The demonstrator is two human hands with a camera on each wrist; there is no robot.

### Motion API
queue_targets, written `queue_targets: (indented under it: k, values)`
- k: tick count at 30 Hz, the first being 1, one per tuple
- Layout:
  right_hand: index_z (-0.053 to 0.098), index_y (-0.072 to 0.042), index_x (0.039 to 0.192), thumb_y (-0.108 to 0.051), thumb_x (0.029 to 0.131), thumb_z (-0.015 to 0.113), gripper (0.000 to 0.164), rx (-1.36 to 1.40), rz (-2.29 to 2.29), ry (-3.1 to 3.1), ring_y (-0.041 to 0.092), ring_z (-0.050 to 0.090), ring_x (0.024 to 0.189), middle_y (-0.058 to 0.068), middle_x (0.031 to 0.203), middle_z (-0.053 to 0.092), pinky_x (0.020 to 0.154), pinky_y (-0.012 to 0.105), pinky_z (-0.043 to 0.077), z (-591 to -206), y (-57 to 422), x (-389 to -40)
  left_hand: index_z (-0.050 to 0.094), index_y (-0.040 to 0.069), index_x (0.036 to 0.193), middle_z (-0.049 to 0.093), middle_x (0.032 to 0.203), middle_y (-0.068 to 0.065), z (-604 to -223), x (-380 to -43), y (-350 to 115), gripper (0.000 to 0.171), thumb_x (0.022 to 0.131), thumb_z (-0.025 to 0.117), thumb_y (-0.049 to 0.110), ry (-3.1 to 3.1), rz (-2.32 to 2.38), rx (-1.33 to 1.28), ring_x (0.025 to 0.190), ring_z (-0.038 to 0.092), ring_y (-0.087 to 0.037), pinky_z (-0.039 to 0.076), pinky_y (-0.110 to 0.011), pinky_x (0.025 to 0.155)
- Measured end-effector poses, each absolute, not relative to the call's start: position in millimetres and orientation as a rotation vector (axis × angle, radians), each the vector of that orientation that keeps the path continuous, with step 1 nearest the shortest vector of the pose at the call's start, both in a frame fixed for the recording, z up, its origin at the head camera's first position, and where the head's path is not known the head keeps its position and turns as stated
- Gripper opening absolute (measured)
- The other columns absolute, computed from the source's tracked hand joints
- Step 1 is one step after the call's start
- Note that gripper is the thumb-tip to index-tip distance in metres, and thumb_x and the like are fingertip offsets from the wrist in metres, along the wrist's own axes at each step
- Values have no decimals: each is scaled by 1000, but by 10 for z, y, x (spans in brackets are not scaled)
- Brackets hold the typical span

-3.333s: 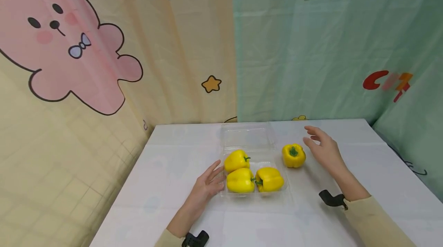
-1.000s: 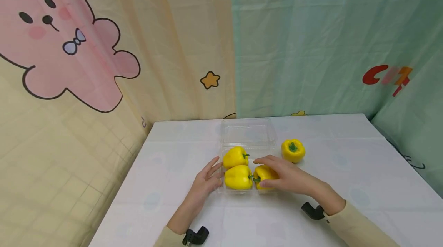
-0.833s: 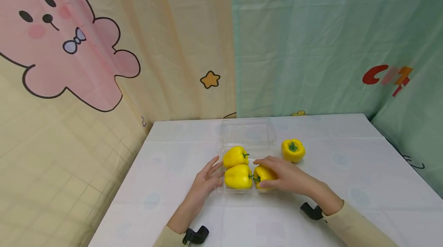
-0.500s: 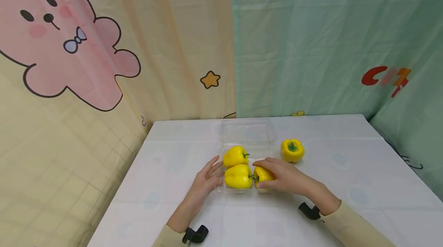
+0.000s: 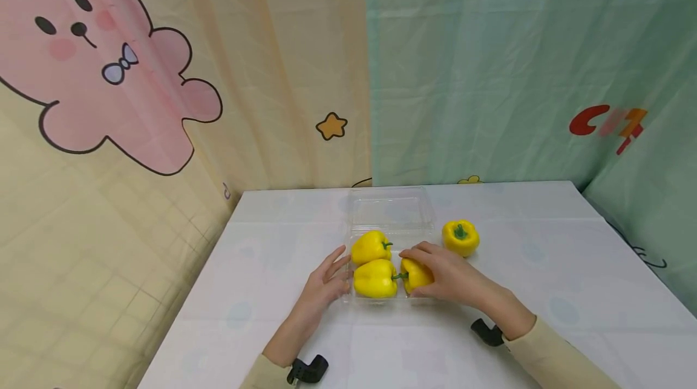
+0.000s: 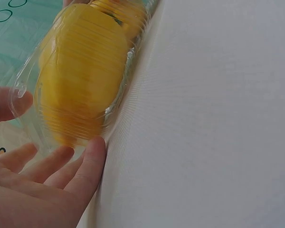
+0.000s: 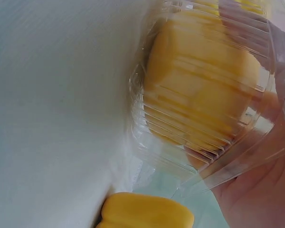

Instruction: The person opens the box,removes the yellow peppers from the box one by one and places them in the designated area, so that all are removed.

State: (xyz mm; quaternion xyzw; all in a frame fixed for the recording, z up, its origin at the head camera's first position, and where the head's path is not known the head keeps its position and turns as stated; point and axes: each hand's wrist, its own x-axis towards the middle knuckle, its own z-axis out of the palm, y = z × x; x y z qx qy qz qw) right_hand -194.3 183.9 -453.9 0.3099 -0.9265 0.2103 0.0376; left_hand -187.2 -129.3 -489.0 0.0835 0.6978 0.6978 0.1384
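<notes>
Clamshell [image 5: 390,210]: three peppers [image 5: 374,279] | right grip [image 5: 451,275] curled round one | left grip [image 5: 325,290] relaxed against side

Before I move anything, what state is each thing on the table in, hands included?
Box: open, peppers inside.
Lid: folded back, away from the person.
Back left pepper: in the box, on its side.
Front left pepper: in the box, on its side.
Right pepper: in the box, held.
Loose pepper: outside the box, stem up.
Left hand: fingers at the box's left side.
Right hand: fingers round the right pepper.
</notes>
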Motion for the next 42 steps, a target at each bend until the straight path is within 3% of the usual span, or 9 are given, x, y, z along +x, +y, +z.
queue_targets:
  k: [14, 24, 42]
  values:
    - [61, -22, 137, -35, 75, 88, 69, 940, 651, -2808, 9, 56, 98, -8, 119, 57, 86, 35, 53, -4504, 1828, -1931, 32, 26, 158, 39, 158, -9, -4901, -1840, -1293, 70, 96, 58, 7, 2032, 2005, 226, 133, 50, -30, 48, -37, 96]
    - [57, -32, 138, -35, 77, 82, 66, 977, 645, -2690, 6, 55, 97, -11, 120, 54, 83, 30, 52, -4452, 1864, -1941, 33, 25, 158, 37, 159, -8, -4868, -1802, -1290, 74, 92, 57, 5, 2068, 2002, 193, 133, 50, -32, 48, -37, 95]
    - [61, -27, 130, -34, 76, 85, 59, 997, 749, -2556, 6, 55, 101, -13, 121, 53, 84, 33, 53, -4406, 1907, -1935, 35, 25, 157, 41, 157, -9, -4838, -1807, -1299, 72, 92, 57, 3, 2048, 2021, 200, 131, 53, -29, 49, -34, 92]
